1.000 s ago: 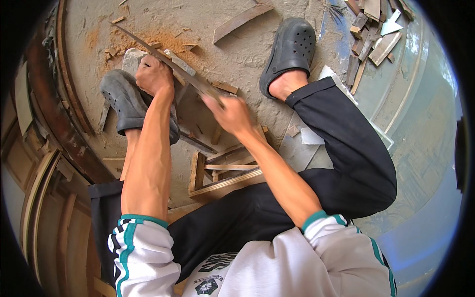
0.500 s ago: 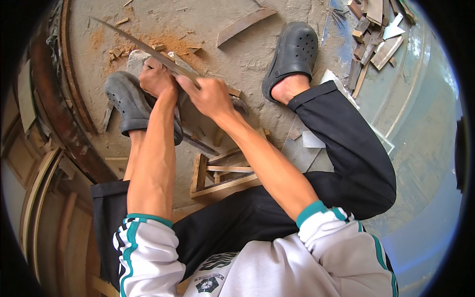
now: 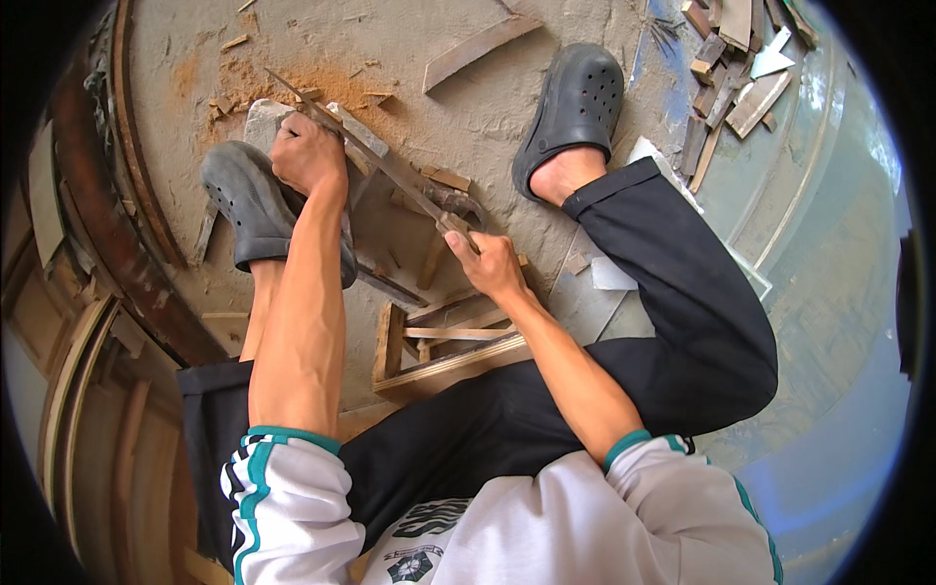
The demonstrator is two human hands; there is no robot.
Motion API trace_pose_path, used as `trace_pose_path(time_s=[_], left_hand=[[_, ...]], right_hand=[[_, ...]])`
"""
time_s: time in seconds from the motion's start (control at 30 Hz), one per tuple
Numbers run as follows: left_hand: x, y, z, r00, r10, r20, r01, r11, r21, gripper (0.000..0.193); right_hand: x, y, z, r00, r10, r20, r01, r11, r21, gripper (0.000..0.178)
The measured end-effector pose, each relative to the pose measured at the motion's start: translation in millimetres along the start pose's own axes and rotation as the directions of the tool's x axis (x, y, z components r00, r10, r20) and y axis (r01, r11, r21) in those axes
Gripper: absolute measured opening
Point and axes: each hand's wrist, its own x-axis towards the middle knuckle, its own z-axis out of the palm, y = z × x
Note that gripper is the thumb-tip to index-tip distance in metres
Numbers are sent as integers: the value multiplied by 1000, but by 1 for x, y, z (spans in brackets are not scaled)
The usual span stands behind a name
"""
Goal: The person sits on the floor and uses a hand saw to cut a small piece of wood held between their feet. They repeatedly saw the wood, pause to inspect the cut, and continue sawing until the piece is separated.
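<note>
My right hand (image 3: 490,265) is wrapped round the handle of a handsaw. The saw's long thin blade (image 3: 395,174) slants up and left, passing just right of my left hand (image 3: 310,156) and tapering to its tip beyond it. My left hand is closed, its fingers curled down beside a pale, rough block (image 3: 268,122); what it grips is hidden under the hand. Orange sawdust (image 3: 336,83) lies spread on the floor past the hand. A grey shoe (image 3: 232,190) on my left foot is close beside the left hand.
A wooden frame (image 3: 390,341) stands between my legs. Wood offcuts (image 3: 726,83) pile up at the far right, with a curved wood piece (image 3: 483,51) ahead. My right shoe (image 3: 582,102) rests on the floor. Wooden panels (image 3: 97,390) line the left side.
My right hand has drawn the saw back, toward me and to the right, so the blade tip has come nearer my left hand. The left hand stays nearly in place.
</note>
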Motion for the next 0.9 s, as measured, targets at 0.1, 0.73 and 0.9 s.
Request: trace_pose_path(time_s=[0.1, 0.73, 0.9], left_hand=[[-2, 4, -3, 1000, 15, 25, -14, 999, -32, 45], [-5, 10, 4, 1000, -8, -12, 9, 1000, 28, 52], [-3, 9, 4, 1000, 10, -9, -9, 998, 62, 52]], right_hand=[[34, -27, 8, 999, 23, 40, -20, 996, -86, 55], [58, -61, 29, 995, 89, -44, -93, 992, -90, 75], [45, -29, 19, 999, 32, -23, -33, 997, -67, 76]])
